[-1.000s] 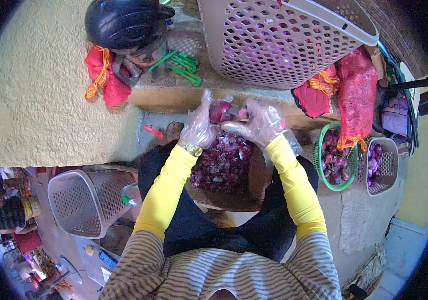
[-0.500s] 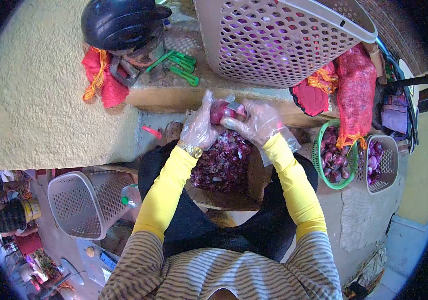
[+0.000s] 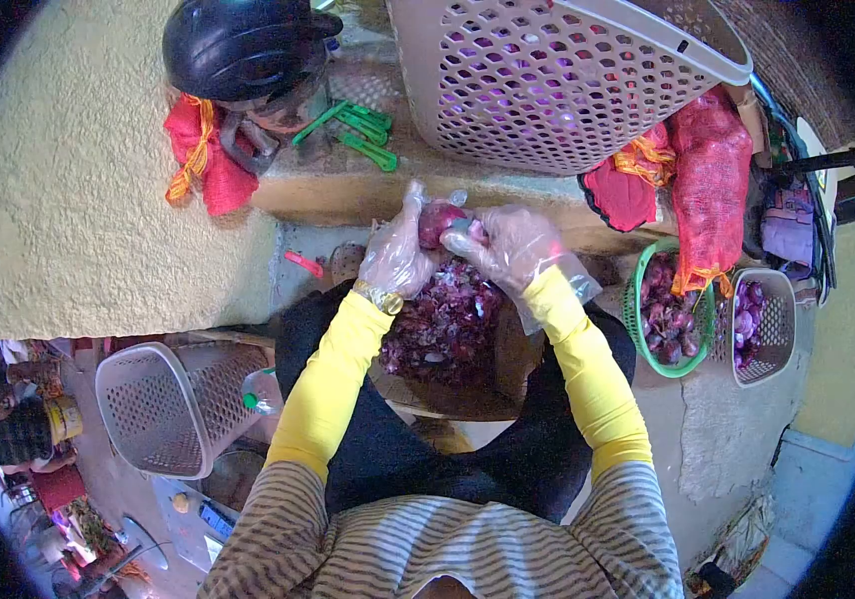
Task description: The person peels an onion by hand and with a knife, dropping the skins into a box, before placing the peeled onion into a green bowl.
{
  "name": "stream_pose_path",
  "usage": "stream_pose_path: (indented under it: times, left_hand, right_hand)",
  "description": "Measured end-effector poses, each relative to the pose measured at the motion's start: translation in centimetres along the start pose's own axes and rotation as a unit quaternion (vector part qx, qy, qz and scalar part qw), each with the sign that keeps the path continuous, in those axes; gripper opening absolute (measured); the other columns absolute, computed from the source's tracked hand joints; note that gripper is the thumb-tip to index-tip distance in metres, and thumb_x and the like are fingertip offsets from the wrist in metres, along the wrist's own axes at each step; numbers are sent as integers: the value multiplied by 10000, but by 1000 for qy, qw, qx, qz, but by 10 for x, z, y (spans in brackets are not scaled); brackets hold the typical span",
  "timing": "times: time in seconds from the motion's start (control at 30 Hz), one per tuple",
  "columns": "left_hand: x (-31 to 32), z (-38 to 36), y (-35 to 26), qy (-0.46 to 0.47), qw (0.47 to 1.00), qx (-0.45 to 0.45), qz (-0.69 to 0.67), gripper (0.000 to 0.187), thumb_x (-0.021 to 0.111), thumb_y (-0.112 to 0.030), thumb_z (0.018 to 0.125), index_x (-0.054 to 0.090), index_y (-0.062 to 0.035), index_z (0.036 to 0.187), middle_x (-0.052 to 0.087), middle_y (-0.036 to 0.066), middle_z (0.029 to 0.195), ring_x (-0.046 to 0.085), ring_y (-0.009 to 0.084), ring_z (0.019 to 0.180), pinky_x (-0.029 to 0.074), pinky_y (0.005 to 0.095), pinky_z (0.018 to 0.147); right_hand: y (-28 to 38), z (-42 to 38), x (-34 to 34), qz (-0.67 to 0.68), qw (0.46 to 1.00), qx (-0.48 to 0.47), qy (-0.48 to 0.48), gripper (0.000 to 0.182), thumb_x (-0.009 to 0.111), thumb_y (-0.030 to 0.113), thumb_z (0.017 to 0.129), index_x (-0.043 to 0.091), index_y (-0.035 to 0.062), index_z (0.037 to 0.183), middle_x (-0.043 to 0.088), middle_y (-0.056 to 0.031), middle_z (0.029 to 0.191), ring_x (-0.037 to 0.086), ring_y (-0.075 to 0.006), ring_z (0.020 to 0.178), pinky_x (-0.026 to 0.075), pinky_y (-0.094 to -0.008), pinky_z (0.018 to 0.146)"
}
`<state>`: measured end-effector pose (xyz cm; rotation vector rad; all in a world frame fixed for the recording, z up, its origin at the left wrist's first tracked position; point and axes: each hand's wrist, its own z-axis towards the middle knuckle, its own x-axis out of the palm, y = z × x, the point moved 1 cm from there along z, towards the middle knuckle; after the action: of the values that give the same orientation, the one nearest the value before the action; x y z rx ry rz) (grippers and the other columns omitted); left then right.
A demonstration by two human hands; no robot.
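Both hands wear clear plastic gloves. My left hand (image 3: 396, 254) has its fingers wrapped round a red onion (image 3: 436, 224). Against the onion's right side is my right hand (image 3: 515, 243), closed on a small knife (image 3: 463, 227) with a pink handle; only a bit of its blade shows. Under the hands, between my knees, a cardboard box (image 3: 518, 374) holds a heap of onion skins (image 3: 444, 324).
Right of my knee stand a green basket (image 3: 633, 324) and a beige basket (image 3: 779, 339), both with onions. A large beige crate (image 3: 567, 110) and a red net sack (image 3: 712, 170) lie ahead. At left are another crate (image 3: 153, 409) and a bottle (image 3: 266, 390).
My right hand has shifted slightly left and turned, with its thumb now across the onion's right side. My left hand and the onion have barely moved.
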<state>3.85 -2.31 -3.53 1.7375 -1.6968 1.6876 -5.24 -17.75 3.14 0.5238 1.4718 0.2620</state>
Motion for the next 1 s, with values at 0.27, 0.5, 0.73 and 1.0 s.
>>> stream_pose_path:
  times: [0.27,0.5,0.73,1.0]
  left_hand:
    - [4,-4,-4,-29,999,-14,5,736,284,-602,1054,466,-4,1443,584,196,1373,599,328,1220,481,454,1073]
    - [-11,6,4,1,999,-14,-40,698,376,-588,1041,487,-14,1422,584,209,1366,595,346,1214,474,497,1068]
    - [3,4,6,-11,997,-14,-73,645,425,-549,1044,547,20,1322,649,199,1209,636,314,1100,510,485,1023]
    - [6,0,4,-3,999,-9,-53,661,398,-561,1047,518,-3,1381,625,225,1257,621,356,1144,503,543,1021]
  right_hand:
    - [13,-4,-9,-77,990,-104,63,614,639,757,789,715,148,808,700,-120,754,691,-347,721,543,-482,689]
    - [-1,0,-8,1,1000,4,-24,635,785,694,698,613,86,759,652,-153,693,659,-355,660,511,-454,636]
    - [0,0,-5,26,998,11,-51,652,786,686,705,597,64,745,635,-182,683,644,-377,658,500,-452,639]
    - [2,0,-1,-1,1000,7,-29,653,663,740,786,674,90,728,672,-183,731,671,-385,699,514,-505,650]
